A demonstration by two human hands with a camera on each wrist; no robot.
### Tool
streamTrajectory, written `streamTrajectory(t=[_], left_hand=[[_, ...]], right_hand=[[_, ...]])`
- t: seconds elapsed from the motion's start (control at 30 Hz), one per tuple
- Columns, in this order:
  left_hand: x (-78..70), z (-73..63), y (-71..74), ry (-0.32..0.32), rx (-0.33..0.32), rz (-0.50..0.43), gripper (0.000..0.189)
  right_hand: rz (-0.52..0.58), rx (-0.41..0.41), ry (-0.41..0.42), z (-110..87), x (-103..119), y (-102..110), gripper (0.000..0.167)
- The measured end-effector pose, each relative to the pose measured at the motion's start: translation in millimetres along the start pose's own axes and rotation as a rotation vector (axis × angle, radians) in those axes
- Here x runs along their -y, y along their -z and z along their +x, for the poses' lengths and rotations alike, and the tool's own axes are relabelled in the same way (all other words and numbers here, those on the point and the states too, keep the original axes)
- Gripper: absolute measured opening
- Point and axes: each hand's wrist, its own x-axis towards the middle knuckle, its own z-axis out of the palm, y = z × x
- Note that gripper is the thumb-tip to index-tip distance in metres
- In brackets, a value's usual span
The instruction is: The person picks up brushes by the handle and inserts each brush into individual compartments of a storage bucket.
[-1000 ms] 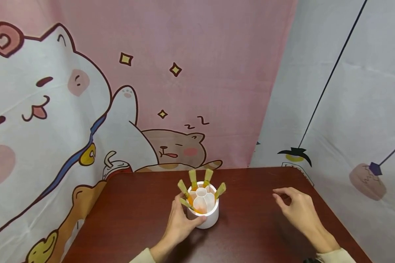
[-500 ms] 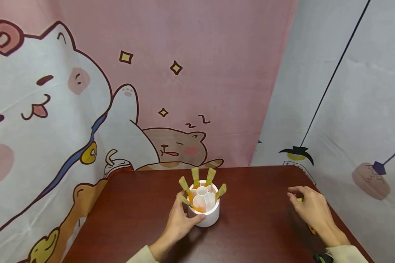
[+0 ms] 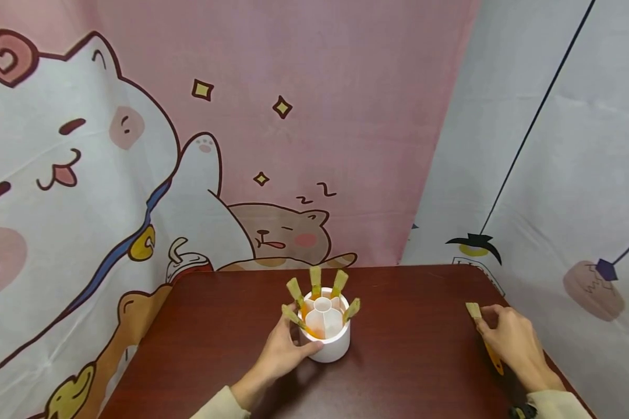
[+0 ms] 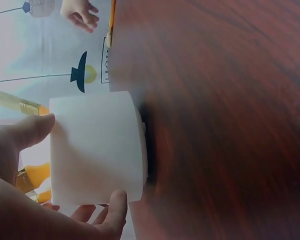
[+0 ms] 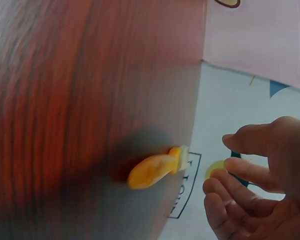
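A round white divided holder point(image 3: 336, 349) stands on the table, gripped by my left hand point(image 3: 284, 354), its thumb at the front and its fingers around the left side. Several flat brushes with pale bristles and orange handles lean outward in its compartments, among them the front-left brush point(image 3: 292, 315). My right hand point(image 3: 515, 344) hovers at the table's right side, beside a loose brush point(image 3: 493, 356) lying on the tabletop. In the right wrist view, a gap shows between that orange-handled brush point(image 5: 152, 171) and my relaxed fingers point(image 5: 250, 172); nothing is between them.
The dark red-brown table point(image 3: 398, 337) ends at a cloth backdrop point(image 3: 367, 145) with cartoon animals behind. A pale cloth point(image 3: 561, 174) hangs close along the right edge, near my right hand.
My right hand has moved right, uncovering the loose brush on the table. My left hand keeps its grip on the holder, where the front-left brush has tipped up a little.
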Motion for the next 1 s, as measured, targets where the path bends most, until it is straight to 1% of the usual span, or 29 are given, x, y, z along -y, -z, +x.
streamTrajectory(t=[0.1,0.27,0.33,0.43,0.63,0.83,1.0], left_hand=[[-1.0,1.5,1.7,0.007,0.021,-0.028,0.100],[-1.9,2.5,4.1,0.010,0.039,-0.054,0.100],[-1.4,2.6,4.9,0.008,0.042,-0.050,0.100],[-0.4,3.2,5.7,0.015,0.048,-0.049,0.099],[2.6,4.4,5.6,0.018,0.060,-0.051,0.097],[4.5,3.6,5.7,0.010,0.054,-0.026,0.097],[4.8,2.6,6.4,0.008,0.052,-0.021,0.098]], right_hand=[[-0.004,0.027,-0.040,1.4,-8.3,-1.8,0.044],[-0.005,0.098,-0.129,5.5,-16.7,-6.0,0.055],[-0.007,0.135,-0.145,7.1,-18.2,-9.0,0.059],[-0.006,0.172,-0.152,9.2,-19.1,-14.0,0.059],[-0.012,0.183,-0.178,15.1,-16.8,-21.1,0.058],[-0.010,0.188,-0.215,18.4,-13.2,-25.9,0.058],[0.003,0.175,-0.218,19.5,-12.0,-27.8,0.048]])
